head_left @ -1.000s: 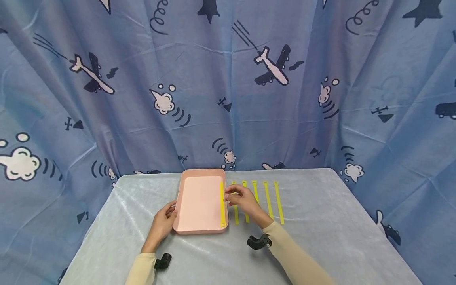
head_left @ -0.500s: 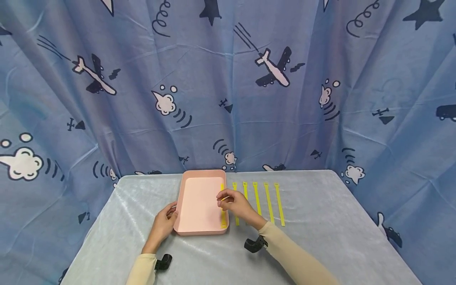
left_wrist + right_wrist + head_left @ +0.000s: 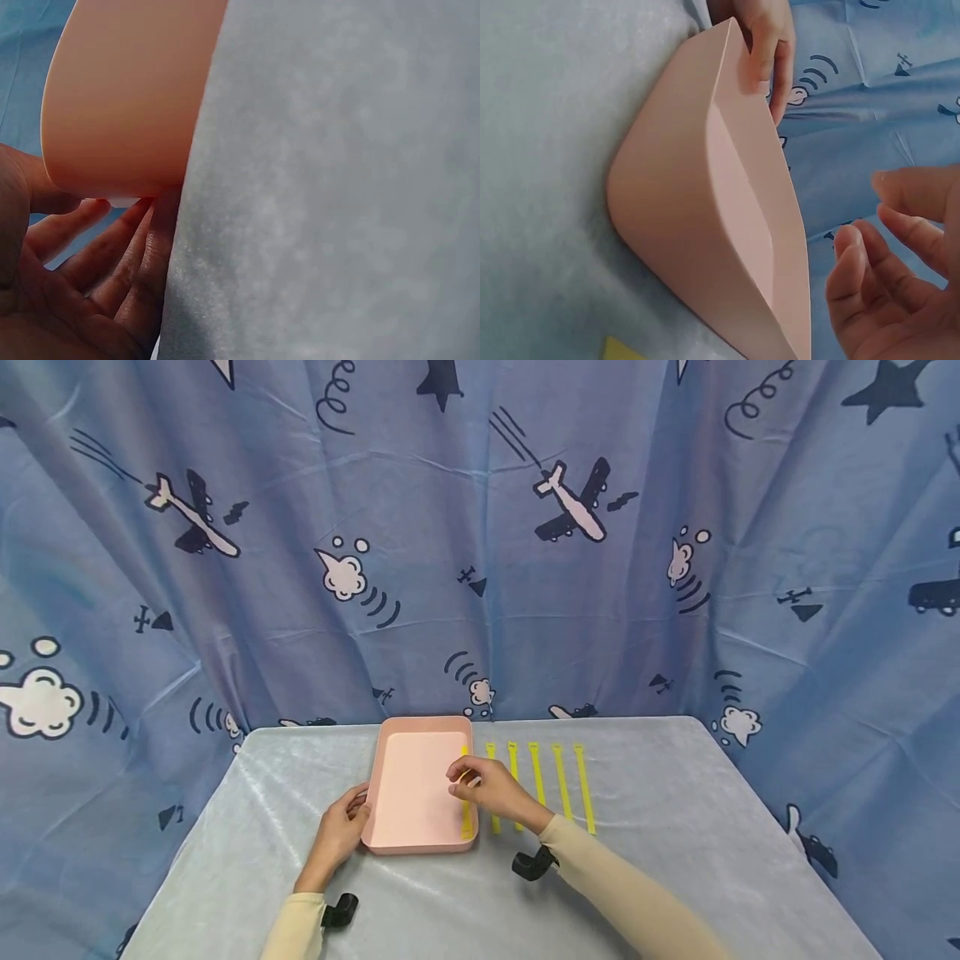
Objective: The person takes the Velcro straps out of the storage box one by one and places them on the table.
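A shallow pink tray lies on the table in the head view. My left hand holds its left side, thumb at the rim and fingers against the outer wall in the left wrist view. Over the tray's right part hovers my right hand. Its fingers are loosely bent, with a gap between thumb and fingertips and nothing held in the right wrist view. Along the right inner side of the tray lies one flat yellow strap, partly hidden behind the right hand.
Several similar yellow straps with wider ends lie side by side, right of the tray; the right arm partly covers some. A pale grey cloth covers the table. A blue patterned curtain hangs behind it.
My right hand has moved a little left, from the tray's right rim to over its inside. My left hand stays at the tray's left side. The straps lie as before.
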Available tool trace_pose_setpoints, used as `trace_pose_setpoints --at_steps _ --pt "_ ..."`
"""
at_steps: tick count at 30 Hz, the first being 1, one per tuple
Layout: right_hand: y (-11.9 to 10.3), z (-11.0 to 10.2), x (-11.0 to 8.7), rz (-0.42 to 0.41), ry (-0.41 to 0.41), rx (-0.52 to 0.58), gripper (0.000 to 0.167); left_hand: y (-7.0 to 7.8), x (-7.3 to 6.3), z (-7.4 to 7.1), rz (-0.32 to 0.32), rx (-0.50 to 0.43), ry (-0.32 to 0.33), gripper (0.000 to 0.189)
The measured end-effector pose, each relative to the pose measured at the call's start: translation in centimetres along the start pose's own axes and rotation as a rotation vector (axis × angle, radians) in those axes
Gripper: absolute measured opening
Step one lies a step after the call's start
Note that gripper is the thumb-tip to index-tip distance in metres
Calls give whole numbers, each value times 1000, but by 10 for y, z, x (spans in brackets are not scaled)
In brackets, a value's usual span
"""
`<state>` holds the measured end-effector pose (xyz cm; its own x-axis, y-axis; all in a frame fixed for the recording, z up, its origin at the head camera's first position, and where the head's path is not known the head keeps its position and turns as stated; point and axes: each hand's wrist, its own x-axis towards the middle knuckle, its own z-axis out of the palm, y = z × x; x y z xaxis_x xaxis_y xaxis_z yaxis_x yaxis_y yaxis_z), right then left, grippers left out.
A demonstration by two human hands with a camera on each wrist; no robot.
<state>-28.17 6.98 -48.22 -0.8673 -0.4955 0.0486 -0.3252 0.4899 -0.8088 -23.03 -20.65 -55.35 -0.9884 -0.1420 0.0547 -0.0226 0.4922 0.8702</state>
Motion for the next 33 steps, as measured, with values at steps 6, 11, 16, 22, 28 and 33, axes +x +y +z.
trace_pose_setpoints --at_steps 6,11,16,22,28,33 --pt "-3 -1 5 -60 -46 -146 26 -1 1 -1 3 4 -10 42" --pt "-3 -2 7 -107 -69 -261 27 -1 1 0 8 1 -8 43" --pt "-5 -1 9 -104 -113 -393 30 0 1 -1 9 1 2 42" --pt "-6 2 10 -105 -159 -531 32 0 -2 -1 16 -6 10 42" --pt "-7 6 13 -157 -142 -733 35 -2 0 0 19 -15 14 41" --pt "-7 7 15 -196 -140 -864 37 -1 2 0 10 -12 8 42"
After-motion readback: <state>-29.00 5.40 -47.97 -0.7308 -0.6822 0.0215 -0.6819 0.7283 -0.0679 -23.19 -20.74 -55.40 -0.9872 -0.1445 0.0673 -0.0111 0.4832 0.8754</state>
